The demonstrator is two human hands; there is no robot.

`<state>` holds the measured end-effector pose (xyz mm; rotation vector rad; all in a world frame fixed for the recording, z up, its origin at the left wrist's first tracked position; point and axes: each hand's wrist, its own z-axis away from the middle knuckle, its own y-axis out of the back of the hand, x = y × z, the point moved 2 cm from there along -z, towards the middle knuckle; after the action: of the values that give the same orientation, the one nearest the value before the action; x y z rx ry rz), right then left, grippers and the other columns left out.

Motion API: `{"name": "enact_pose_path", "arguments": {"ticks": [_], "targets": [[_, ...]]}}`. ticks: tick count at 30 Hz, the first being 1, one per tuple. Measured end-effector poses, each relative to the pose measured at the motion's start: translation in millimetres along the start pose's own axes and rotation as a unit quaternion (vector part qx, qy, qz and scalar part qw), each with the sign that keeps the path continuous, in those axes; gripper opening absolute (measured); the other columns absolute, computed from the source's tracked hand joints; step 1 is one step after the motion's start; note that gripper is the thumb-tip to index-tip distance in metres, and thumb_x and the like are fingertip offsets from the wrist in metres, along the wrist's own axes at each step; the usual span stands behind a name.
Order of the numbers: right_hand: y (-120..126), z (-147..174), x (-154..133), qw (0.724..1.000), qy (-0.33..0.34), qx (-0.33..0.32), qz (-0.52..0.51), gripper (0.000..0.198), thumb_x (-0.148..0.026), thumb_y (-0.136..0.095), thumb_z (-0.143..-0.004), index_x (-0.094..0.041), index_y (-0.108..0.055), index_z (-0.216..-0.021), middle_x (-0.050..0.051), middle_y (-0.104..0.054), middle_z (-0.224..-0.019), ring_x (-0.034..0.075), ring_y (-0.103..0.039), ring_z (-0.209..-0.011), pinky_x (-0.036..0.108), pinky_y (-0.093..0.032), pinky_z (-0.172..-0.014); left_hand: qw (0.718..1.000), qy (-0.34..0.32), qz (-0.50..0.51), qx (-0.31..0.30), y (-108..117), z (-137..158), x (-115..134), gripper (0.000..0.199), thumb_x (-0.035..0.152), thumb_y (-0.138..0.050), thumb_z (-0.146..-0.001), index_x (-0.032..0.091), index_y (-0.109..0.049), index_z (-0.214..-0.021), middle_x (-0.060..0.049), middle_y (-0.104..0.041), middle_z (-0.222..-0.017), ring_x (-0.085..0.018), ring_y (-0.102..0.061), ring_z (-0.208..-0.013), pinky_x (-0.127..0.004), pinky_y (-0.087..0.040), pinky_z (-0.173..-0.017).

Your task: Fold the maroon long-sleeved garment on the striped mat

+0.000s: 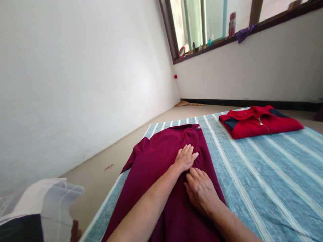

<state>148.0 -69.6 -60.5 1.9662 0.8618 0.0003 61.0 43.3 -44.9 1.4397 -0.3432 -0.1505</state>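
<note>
A maroon short-sleeved garment (156, 158) lies lengthwise in front of me, one sleeve spread out to the left and its right side folded inward. My left hand (186, 158) rests flat on its upper part, fingers outstretched. Just below and to the right, my right hand (202, 191) has its fingers curled into the cloth, closed on a bit of it; the fingertips are partly hidden. Both forearms cross over the lower part of the garment. Beneath it is a blue cloth with white stripes (242, 168).
A folded red jacket (262, 122) with dark blue patches lies at the far right. White and grey cloth (47, 198) is at the lower left. A white wall (88, 84) rises on the left. A broom (189, 104) lies on the floor beneath the window, whose sill holds a bottle (232, 25).
</note>
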Motion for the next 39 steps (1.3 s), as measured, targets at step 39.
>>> {"name": "enact_pose_path", "arguments": {"ticks": [39], "targets": [[-6.1, 9.4, 6.0, 0.999, 0.045, 0.007, -0.008, 0.012, -0.016, -0.047, -0.089, -0.020, -0.056, -0.082, 0.005, -0.055, -0.082, 0.021, -0.053, -0.083, 0.034, -0.040, -0.080, 1.000, -0.003, 0.024, -0.017, -10.5, 5.4, 1.7, 0.068, 0.055, -0.011, -0.093, 0.015, -0.027, -0.145, -0.009, -0.019, -0.156, -0.022, -0.011, -0.143, -0.046, -0.012, -0.115]]}}
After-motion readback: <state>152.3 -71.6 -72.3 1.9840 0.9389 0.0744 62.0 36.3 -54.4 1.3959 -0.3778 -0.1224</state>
